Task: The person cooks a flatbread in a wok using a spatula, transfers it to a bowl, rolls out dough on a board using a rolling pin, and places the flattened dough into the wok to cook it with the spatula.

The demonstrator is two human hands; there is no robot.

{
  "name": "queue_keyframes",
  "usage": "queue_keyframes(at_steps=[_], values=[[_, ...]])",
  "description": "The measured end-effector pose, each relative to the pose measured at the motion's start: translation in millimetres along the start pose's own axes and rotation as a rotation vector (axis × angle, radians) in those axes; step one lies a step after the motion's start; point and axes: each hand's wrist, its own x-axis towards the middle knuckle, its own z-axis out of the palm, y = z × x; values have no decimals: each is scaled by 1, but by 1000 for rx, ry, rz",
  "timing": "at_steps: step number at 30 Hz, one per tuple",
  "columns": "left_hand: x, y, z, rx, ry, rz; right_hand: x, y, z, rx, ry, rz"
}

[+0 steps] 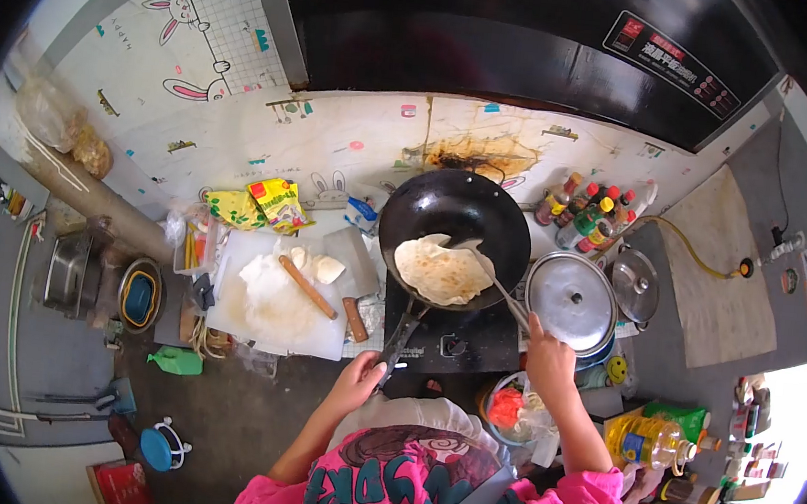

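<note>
Handle [403, 336] overhangs front edge of surface [499, 342]; left hand [358, 383] grips it, likely steadying wok [461, 202]; right hand [550, 361] grips spatula [511, 304] at flatbread [438, 272].

On the head view, I see the left hand [357, 382] gripping the handle [402, 334] of the wok [458, 199]; the right hand [549, 363] holds a spatula [503, 293] at the flatbread [433, 274].

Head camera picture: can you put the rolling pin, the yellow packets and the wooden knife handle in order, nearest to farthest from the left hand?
From the left hand:
1. Wooden knife handle: just ahead, by the right edge of the white board.
2. Rolling pin: farther left, on the board.
3. Yellow packets: farthest, beyond the board.
</note>
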Motion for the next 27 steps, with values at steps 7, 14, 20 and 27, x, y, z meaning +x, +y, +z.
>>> queue_keyframes(at_steps=[7, 14, 20, 27], values=[[-1, -2, 5, -13, 57, 51, -20, 6, -31, -2, -59, 15], [-2, 12, 6, -10, 40, 34, -12, 5, -26, 147, 3, 73], [0, 6, 6, -13, 46, 52, -15, 3, -28, 218, 15, 120], [0, 7, 7, -25, 46, 38, -16, 9, -16, 179, 59, 25]])
